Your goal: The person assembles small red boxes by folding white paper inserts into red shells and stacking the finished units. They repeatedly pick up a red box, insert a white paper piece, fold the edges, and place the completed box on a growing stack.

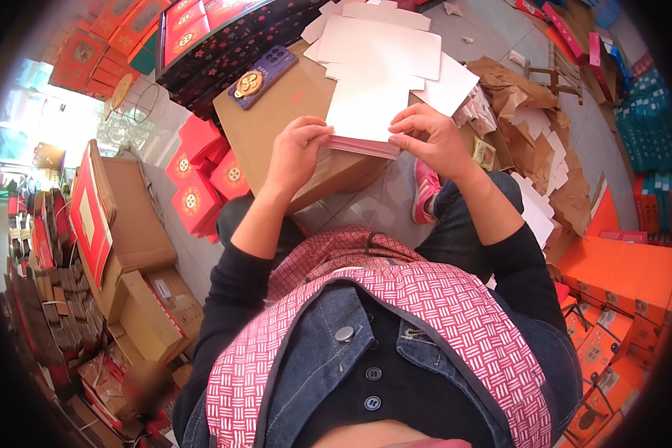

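Red-and-white apron (470,321), dark trim (284,358); denim vest (317,336), probably, over black buttoned top (355,377); black sleeves (235,291).

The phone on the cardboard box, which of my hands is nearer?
Left. Your left hand, at the left corner of the white card, is toward you and right of the phone; your right hand, at the card's right corner, is farther right.

Flat white card blanks (373,89), loosely stacked

Left hand (297,151) and right hand (434,140) pinch white cardboard (366,101).
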### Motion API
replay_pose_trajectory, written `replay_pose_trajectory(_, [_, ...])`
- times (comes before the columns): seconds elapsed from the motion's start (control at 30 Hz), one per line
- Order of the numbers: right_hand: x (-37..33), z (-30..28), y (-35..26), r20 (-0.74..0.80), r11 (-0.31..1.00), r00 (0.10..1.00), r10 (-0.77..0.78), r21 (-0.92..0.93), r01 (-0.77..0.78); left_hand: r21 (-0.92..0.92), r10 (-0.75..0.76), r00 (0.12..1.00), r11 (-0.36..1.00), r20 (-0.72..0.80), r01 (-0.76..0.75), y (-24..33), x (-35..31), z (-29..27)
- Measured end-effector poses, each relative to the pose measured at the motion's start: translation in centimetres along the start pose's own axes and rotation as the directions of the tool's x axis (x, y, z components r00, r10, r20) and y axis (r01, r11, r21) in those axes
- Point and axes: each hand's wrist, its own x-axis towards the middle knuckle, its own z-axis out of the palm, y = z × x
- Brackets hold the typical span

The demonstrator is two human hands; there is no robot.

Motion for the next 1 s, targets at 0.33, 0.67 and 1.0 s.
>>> replay_pose_trajectory(0.33, [-0.8, -0.6, -2.0, -0.206, 0.971, 0.952, -0.228, -0.124, 0.206, -0.085, 0.291, 0.952, 0.950, -0.095, -0.299, 1.8, 2.1, 0.2])
replay_pose_trajectory(0.67, [-5.2, 2.7, -2.9, 0.084, 0.429, 0.886, 0.456, 0.852, -0.302, -0.926, 0.141, 0.990, 0.371, -0.021, -0.073, 9.6, 1.5, -0.1])
replay_pose_trajectory(1.0, [-10.2, -4.8, 0.5, 0.364, 0.359, 0.789, 0.495, 0.741, -0.567, -0.508, -0.139, 0.732, 0.633, 0.668, 0.584, 10.0, -5.3, 6.5])
